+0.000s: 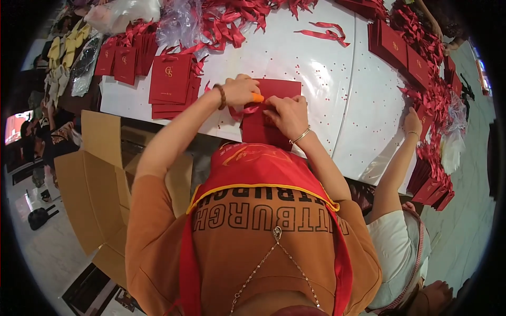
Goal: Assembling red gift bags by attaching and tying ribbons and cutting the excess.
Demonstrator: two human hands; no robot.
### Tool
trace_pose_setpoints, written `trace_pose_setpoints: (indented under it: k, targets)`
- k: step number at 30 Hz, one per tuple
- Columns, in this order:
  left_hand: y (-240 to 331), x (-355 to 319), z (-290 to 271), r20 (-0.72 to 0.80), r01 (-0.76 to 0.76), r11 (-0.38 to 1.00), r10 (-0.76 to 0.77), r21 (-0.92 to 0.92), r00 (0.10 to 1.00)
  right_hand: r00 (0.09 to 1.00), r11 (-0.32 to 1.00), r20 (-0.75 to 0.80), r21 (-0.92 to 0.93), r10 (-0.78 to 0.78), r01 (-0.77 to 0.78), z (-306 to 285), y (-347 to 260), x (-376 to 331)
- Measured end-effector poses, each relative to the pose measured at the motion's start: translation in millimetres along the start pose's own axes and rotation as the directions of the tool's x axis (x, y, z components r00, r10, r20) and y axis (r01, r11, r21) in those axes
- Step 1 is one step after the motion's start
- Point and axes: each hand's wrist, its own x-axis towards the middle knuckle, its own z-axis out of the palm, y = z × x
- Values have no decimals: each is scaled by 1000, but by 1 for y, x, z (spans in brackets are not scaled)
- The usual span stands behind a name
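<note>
A red paper bag lies flat on the white table in front of me, its lower end by the table's near edge. Over the bag's left part, my left hand is closed, with an orange cover on one fingertip. My right hand lies on the bag, its thumb and fingers pinched together close to the left fingertips. A red ribbon runs out to the left from between the hands. Both hands appear to grip this ribbon, though the fingers partly hide it.
Stacked red bags sit to the left, beside clear plastic wrap. A loose ribbon lies at the back. More bags line the right edge, where another person's hand reaches in. A cardboard box stands open at lower left.
</note>
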Motion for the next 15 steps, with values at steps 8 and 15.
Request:
trace_pose_setpoints:
  k: [8, 15]
  targets:
    - [16, 15, -26, 250, -105, 994, 107, -21, 962, 974, 978, -98, 7, -207, 208, 5, 2, -6]
    - [0, 10, 9, 6, -73, 879, 86, -472, 996, 969, 977, -151, 54, -196, 206, 10, 5, -8]
